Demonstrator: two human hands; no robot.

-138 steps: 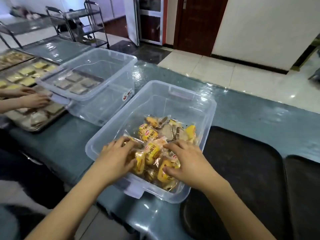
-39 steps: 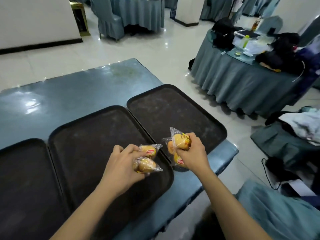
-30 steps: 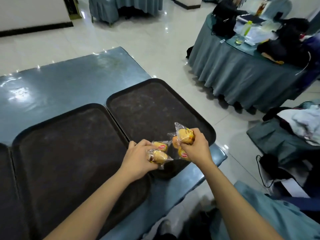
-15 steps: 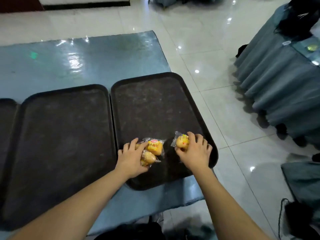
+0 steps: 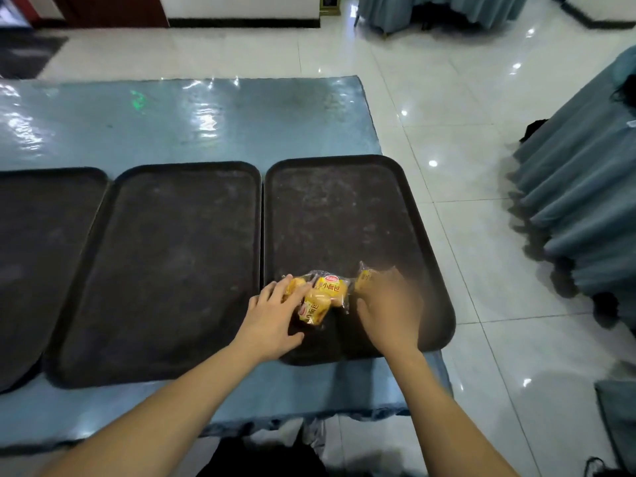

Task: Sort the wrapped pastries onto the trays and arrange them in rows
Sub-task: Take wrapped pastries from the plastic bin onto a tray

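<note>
Overhead, dark trays (image 5: pixel 344 208) on blue table (image 5: pixel 192 125)

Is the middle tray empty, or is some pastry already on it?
Empty. The middle tray shows only its bare dark surface; the wrapped pastries all lie on the right tray.

Our right hand (image 5: pixel 389 311) is blurred, so we cannot tell its grip. It half hides one pastry (image 5: pixel 364 279). The leftmost tray (image 5: pixel 41 235) is cut off.
</note>
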